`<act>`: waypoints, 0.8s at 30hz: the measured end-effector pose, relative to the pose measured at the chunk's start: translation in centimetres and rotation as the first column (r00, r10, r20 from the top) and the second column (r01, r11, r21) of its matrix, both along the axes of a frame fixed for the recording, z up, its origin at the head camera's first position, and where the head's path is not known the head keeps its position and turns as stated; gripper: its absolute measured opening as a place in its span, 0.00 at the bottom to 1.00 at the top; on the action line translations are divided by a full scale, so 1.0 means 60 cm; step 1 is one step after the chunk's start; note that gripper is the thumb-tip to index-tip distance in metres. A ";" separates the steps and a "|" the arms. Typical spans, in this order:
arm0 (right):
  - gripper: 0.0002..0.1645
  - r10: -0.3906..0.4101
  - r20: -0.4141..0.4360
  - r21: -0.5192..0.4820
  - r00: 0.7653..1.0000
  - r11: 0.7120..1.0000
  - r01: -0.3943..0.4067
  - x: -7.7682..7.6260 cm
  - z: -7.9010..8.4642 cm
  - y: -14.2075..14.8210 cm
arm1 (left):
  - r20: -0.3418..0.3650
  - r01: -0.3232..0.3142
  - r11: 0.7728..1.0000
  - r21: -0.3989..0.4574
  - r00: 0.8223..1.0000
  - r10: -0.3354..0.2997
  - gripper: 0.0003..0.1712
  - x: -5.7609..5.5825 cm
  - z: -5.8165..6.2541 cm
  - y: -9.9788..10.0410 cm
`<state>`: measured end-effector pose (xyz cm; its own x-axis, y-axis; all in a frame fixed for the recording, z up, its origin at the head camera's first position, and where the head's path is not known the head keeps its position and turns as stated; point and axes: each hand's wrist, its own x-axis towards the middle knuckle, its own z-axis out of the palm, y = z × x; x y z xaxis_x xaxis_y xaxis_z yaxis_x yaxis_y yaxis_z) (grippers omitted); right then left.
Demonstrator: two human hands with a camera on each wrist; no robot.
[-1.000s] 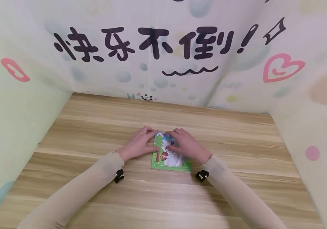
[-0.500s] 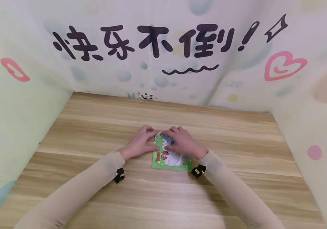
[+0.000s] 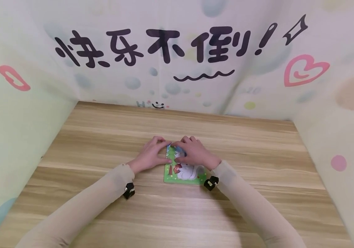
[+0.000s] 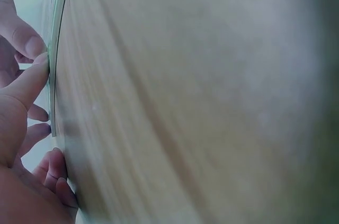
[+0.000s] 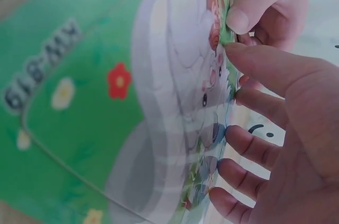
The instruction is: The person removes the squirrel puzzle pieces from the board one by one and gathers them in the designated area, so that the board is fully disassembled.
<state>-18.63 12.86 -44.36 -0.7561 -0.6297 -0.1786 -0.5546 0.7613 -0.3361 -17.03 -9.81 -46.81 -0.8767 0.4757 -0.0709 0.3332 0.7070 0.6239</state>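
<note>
A flat picture puzzle board lies on the table, printed with a white cartoon animal, a fir tree and a green border. In the right wrist view the board's face shows flowers, a border seam and the marking KW-819. My left hand rests at its left edge, thumb on the face and index finger near the far left corner. The right hand spans the upper part, its spread fingertips touching the face and its thumb close to the left thumb. Part of the picture is hidden beneath this hand.
The wood-grain table spreads around the board. Behind it stands a pale printed backdrop with large black characters, and similar panels rise at both sides. A black wrist device sits on each sleeve.
My right hand has slid a little left across the board, bringing its fingertips closer to the left hand. The left hand and the board stay about where they were.
</note>
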 end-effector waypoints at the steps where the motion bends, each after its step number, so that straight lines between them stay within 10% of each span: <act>1: 0.37 -0.001 0.003 0.005 1.000 1.000 0.001 0.000 0.001 -0.001 | 0.004 -0.002 1.000 0.000 1.000 0.002 0.46 0.000 0.000 0.000; 24: 0.41 -0.006 0.155 0.087 0.988 0.996 -0.008 -0.017 0.024 -0.011 | 0.029 -0.002 1.000 -0.023 1.000 0.002 0.48 -0.005 0.002 0.003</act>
<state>-19.67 12.22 -42.94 -0.7141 -0.6075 -0.3478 -0.5017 0.7907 -0.3509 -17.33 -9.64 -46.68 -0.8751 0.4719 -0.1073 0.3135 0.7218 0.6170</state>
